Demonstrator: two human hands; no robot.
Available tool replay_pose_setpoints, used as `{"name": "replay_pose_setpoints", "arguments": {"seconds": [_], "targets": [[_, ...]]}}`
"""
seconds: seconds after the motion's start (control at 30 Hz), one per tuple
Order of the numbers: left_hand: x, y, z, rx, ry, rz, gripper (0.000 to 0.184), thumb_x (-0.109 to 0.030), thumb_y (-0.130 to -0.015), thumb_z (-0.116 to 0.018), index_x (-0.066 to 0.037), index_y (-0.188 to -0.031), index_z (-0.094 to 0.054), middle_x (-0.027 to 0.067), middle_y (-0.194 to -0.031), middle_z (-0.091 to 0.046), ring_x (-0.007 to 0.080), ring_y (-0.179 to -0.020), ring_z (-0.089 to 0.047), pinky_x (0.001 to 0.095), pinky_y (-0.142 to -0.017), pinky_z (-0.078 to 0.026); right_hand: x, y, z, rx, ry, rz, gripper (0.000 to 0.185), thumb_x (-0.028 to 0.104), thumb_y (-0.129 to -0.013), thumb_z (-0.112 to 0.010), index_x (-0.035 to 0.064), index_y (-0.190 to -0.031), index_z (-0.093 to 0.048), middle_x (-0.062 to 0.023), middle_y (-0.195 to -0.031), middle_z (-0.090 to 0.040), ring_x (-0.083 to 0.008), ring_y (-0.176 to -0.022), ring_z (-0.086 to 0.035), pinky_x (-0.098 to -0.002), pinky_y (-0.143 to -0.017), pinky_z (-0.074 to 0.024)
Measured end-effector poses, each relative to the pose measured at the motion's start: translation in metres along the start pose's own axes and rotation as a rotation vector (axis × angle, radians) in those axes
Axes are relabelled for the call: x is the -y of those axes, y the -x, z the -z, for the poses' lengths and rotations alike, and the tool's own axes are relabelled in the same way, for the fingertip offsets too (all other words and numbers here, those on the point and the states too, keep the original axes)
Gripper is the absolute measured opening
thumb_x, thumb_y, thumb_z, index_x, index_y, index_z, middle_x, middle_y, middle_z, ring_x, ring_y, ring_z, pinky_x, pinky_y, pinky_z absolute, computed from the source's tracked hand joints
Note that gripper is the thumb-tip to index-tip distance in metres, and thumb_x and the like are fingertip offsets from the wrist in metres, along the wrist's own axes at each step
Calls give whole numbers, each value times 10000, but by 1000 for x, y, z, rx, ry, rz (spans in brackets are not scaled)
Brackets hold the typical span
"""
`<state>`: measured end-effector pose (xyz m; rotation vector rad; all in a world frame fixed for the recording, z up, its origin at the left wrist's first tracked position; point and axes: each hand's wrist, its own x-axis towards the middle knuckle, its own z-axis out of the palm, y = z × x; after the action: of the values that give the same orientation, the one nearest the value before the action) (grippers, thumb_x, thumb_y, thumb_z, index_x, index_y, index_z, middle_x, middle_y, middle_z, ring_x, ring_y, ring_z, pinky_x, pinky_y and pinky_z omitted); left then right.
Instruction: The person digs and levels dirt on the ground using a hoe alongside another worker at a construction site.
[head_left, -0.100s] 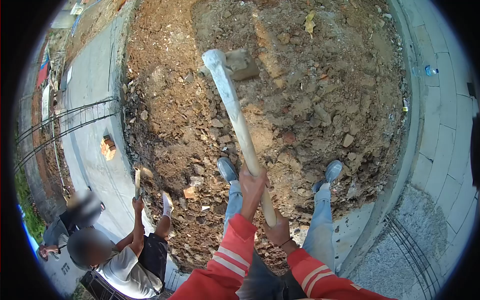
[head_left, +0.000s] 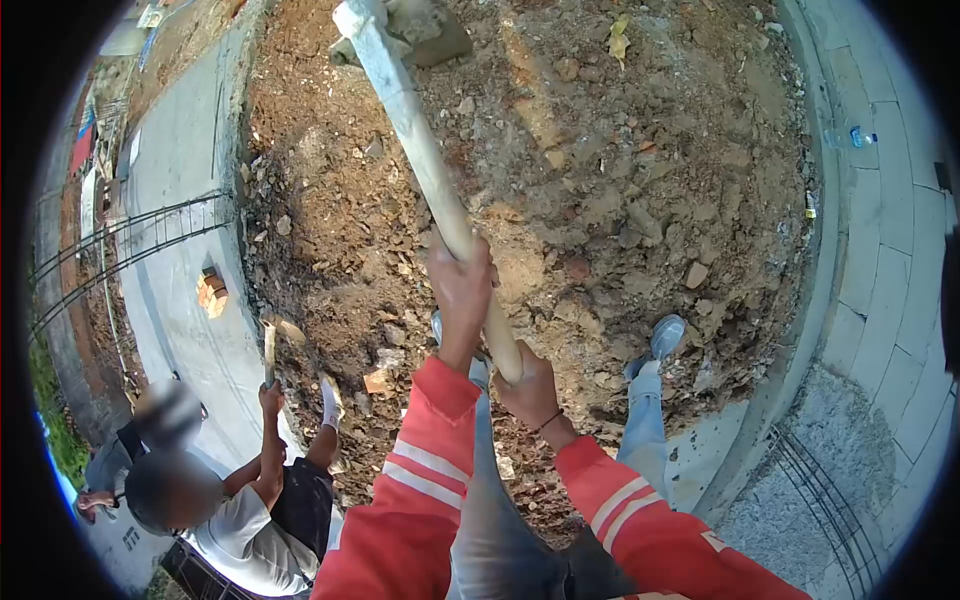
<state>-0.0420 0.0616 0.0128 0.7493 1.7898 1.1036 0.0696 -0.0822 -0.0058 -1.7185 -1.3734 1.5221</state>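
A hoe (head_left: 420, 150) with a pale wooden handle is raised in front of me, its metal blade (head_left: 432, 38) near the top of the view. My left hand (head_left: 462, 290) is wrapped round the middle of the handle. Lower down, my right hand (head_left: 528, 385) grips the butt end and wears a dark band at the wrist. Beneath the hoe lies broken brown soil (head_left: 620, 200) with stones and rubble. My shoe (head_left: 660, 342) stands on this soil at the right; the other is mostly hidden behind my left arm.
At the left, a co-worker (head_left: 240, 530) holds another hoe (head_left: 270, 350); a second person (head_left: 165, 420) is behind. Bricks (head_left: 212, 293) sit on the concrete slab (head_left: 175, 260). Rebar (head_left: 150, 225) crosses it. A concrete curb (head_left: 815, 270) and a plastic bottle (head_left: 862, 137) are at the right.
The hoe has risen up and to the left in the view, with both my hands moving along with it. The co-worker's hoe has shifted slightly.
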Motion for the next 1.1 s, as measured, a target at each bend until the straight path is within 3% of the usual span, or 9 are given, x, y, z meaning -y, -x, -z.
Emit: {"name": "replay_pose_setpoints", "arguments": {"seconds": [0.2, 0.3, 0.37, 0.4, 0.5, 0.57, 0.7, 0.93, 1.1], "targets": [[79, -48, -32, -29, -10, 37, 221, -91, -895, -591, -15, -1021, -426, 48, -636, -500, 135, -476, -513, 293, -413, -419, -49, -52, -2, 73, 96, -82, 399, 209, -723, -727, -4, -1037, -604, -274, -834, -658, -440, -831, -648, -489, -725, -524], [275, 50, -33, 119, -432, 453, 307, -126, -805, -627, 57, -1016, -497, 156, -709, -618, 266, -520, -617, 396, -499, -507, -63, 60, 17, 192, 313, -658, 388, 278, -749, -708, 14, -1024, -637, -236, -916, -689, -402, -867, -673, -472, -768, -530], [162, 125, -49, 58, -256, 574, 322, -153, -800, -646, 27, -1034, -516, 202, -743, -649, 314, -622, -663, 424, -607, -531, -71, 116, 47, 183, 167, -588, 362, 183, -741, -707, -18, -1034, -640, -228, -862, -681, -356, -802, -681, -417, -723, -528], [212, 166, -46, 46, -298, 587, 311, -153, -806, -647, 15, -1032, -515, 202, -734, -643, 329, -639, -661, 417, -611, -531, -88, 159, 50, 119, 122, -515, 312, 155, -727, -700, -19, -981, -650, -218, -801, -674, -334, -746, -681, -415, -699, -527], [207, 289, -36, 128, -151, 731, 271, -125, -789, -652, 9, -996, -540, 172, -726, -622, 322, -648, -647, 448, -626, -514, -80, 265, 75, 147, 221, -677, 298, 188, -712, -692, -12, -928, -648, -216, -776, -670, -352, -703, -672, -435, -654, -526], [271, 360, -36, 153, -230, 540, 265, -31, -845, -623, -25, -1073, -489, 35, -655, -528, 140, -467, -535, 292, -411, -436, -88, 289, 84, 108, 322, -620, 287, 199, -713, -692, -9, -905, -645, -219, -762, -667, -366, -691, -668, -447, -639, -525], [164, 287, -52, 89, 109, 717, 207, -9, -811, -610, -33, -951, -459, 44, -676, -515, 139, -507, -533, 302, -431, -429, -102, 283, 88, 110, 363, -600, 284, 217, -717, -710, 17, -908, -643, -215, -750, -662, -384, -691, -667, -457, -631, -527], [-3, 9, -70, 47, 129, -9, 244, -36, -898, -585, 10, -1094, -447, 47, -682, -522, 116, -466, -494, 265, -415, -416, -26, -18, 65, -3, 92, -5, 386, 164, -713, -740, 15, -1028, -574, -249, -744, -643, -439, -727, -644, -487, -642, -538], [100, -45, -93, 43, -49, 126, 233, -87, -841, -617, 13, -990, -468, 78, -660, -548, 172, -475, -528, 333, -450, -449, -67, -48, 51, -7, 103, -123, 376, 176, -739, -721, -10, -1047, -611, -254, -806, -662, -415, -776, -661, -461, -693, -537]]}}
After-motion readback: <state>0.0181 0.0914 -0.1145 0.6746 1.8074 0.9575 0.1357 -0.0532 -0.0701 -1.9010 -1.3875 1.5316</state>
